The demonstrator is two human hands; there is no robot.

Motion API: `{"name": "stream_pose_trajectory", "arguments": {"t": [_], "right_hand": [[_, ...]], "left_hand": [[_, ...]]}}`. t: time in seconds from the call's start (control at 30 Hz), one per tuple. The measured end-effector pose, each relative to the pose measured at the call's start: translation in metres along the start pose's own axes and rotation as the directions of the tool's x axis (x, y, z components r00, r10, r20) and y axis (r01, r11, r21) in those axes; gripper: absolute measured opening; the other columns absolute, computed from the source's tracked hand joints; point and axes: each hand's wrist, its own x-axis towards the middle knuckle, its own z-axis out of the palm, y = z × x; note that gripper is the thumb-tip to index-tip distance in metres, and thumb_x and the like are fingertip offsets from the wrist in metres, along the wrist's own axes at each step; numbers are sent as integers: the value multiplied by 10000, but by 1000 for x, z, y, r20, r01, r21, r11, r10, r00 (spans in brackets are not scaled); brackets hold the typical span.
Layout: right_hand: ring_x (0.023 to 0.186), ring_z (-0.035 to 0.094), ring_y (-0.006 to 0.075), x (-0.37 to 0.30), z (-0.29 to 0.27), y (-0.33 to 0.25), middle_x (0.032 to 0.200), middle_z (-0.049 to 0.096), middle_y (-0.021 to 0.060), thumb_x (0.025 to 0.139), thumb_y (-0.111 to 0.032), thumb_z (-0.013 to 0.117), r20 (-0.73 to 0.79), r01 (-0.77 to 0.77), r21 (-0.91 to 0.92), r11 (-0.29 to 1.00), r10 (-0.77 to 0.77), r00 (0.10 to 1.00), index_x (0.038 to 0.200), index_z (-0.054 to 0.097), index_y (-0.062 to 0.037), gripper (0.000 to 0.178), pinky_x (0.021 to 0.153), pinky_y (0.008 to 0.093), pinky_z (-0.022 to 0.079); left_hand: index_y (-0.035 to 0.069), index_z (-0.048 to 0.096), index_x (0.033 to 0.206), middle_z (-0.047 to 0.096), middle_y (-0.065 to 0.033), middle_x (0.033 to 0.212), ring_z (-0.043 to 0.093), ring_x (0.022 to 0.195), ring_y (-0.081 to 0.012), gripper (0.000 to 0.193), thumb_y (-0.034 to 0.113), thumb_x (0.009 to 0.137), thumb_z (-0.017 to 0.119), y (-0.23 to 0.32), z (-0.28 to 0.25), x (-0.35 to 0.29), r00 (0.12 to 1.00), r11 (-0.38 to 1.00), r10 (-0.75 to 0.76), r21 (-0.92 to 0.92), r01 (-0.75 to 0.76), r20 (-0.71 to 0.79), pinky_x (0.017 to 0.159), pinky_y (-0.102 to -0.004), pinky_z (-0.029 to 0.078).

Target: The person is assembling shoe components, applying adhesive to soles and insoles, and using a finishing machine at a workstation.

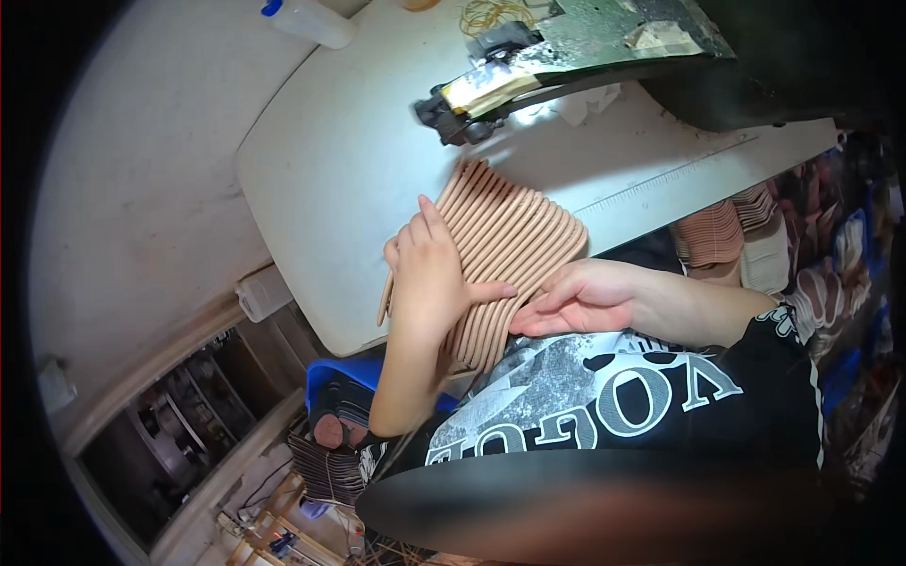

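A fanned stack of thin tan insoles [514,212] leans across the near edge of the table, its pieces overlapping in even steps with their edges showing. My left hand [429,269] lies over the left side of it, fingers bent over the far left edge and thumb stretched across the top toward the right. At the near right edge of the stack, my right hand [590,297] has its palm partly turned up. Its thumb and fingertips close in on the insole edges there; the exact contact is partly hidden.
Beyond the stack stands a dark green machine [585,57] with a lit work head [462,108] above the pale table [311,189]. A ruler strip [661,179] runs along the table. More stacked insoles [708,236] are at the right; a blue bin [330,377] stands lower left. A bottle [316,24] lies at the top.
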Motion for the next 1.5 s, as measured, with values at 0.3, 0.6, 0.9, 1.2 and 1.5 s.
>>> {"name": "stream_pose_trajectory", "arguments": {"t": [0.3,0.6,0.9,1.2,1.5], "right_hand": [[1073,632,326,-33,1,-10,1174,580,312,958,-11,435,25,-135,5,991,135,991,1193,458,203,319,964,349,519],[722,658,254,-78,16,-66,851,671,143,926,-192,536,201,1,-967,-253,-766,611,1055,629,1,250,640,374,522],[697,666,317,23,20,-106,762,673,153,853,-96,546,517,-493,-630,-600,-798,310,1026,599,-10,200,603,421,522],[818,654,279,22,32,-102,872,669,163,824,-76,574,625,-409,-586,-699,-712,322,899,558,-22,95,730,374,507],[898,607,138,-2,16,-100,982,659,69,926,-205,620,315,498,-855,142,-621,718,1083,602,-51,220,861,298,480]], "left_hand": [[-183,244,1385,487,-242,1196,471,1106,-359,1385,616,423,839,19,0,-5,994,998,-51,34,48,100,970,-455,340],[-134,298,1373,478,-231,1247,455,1135,-370,1245,524,477,856,28,1,-19,995,999,35,-9,-34,93,992,-462,318],[-128,389,1350,545,-263,1264,531,1166,-358,1034,517,642,779,23,1,-17,994,994,38,-110,-27,101,972,-476,354],[-99,528,1246,642,-243,1108,648,966,-367,792,475,737,724,12,-2,-10,991,977,132,-164,-136,-35,845,-425,496],[41,556,1287,647,-245,1095,661,918,-363,556,343,829,650,8,-23,1,970,968,18,-247,44,241,839,-396,521]]}}
